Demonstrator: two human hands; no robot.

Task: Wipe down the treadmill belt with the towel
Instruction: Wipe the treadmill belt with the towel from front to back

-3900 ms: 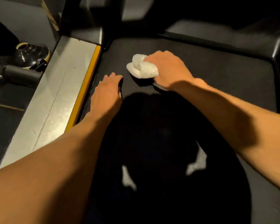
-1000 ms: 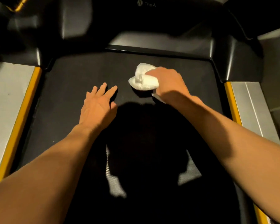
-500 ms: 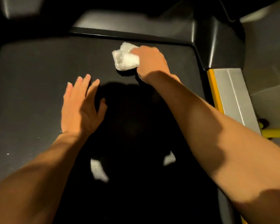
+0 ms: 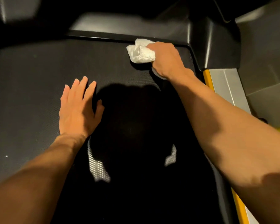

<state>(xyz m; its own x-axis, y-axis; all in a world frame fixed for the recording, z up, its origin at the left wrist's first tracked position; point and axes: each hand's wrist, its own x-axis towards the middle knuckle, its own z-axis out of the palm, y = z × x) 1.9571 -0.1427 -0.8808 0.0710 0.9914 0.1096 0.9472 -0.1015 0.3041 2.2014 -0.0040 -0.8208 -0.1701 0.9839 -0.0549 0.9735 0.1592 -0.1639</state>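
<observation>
Head view. The right hand (image 4: 166, 59) is clenched around a crumpled white cloth towel (image 4: 141, 51), pressing it onto the dark textured rubber treadmill belt (image 4: 31, 94) at the belt's far right corner. The towel's upper edge lies just beside the glossy black plastic motor cover (image 4: 213, 46) that borders the belt's front end. The left hand (image 4: 78, 109) rests flat, released, palm down with fingers spread, on the belt near its middle, well apart from the towel. A dark shadow of the person falls across the belt between the two forearms. To the right of the belt runs a silver metal side rail (image 4: 229, 91) edged with a yellow strip (image 4: 208, 80).
</observation>
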